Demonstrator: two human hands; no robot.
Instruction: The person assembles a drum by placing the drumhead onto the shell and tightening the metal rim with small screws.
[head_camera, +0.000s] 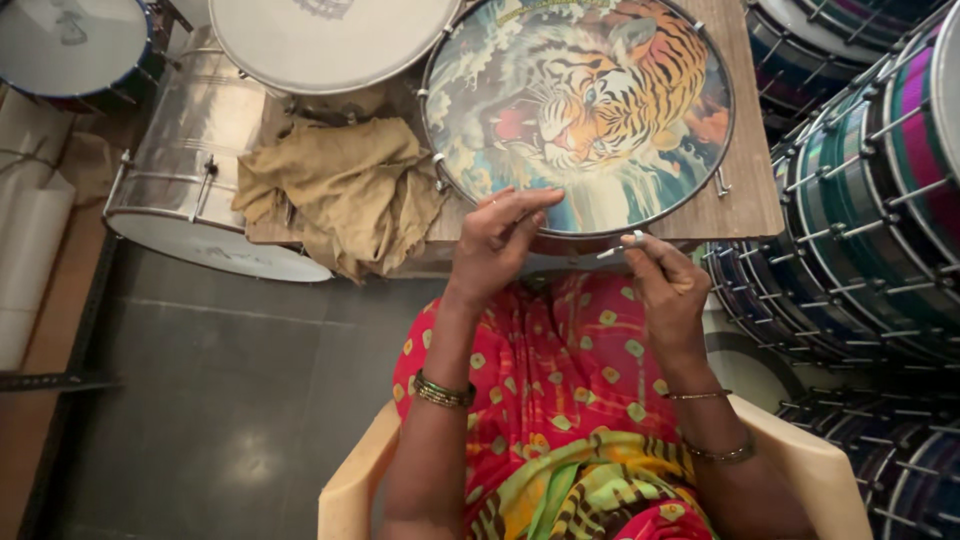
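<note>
A round drum (640, 140) with a tiger picture on its skin lies flat on a wooden table (745, 205) in front of me. My left hand (497, 240) rests at the drum's near rim, fingers curled and pinched together on the metal hoop. My right hand (665, 285) is just below the rim and holds a small white rod-shaped piece (620, 246) between thumb and fingers. Metal tension hooks (722, 182) stick out around the hoop.
A crumpled tan cloth (340, 185) lies on the table's left part. A steel drum (185, 160) lies on its side at the left, white-skinned drums (330, 40) above. Stacked coloured drums (870, 200) fill the right. I sit in a beige plastic chair (350, 480) over a grey floor (230, 400).
</note>
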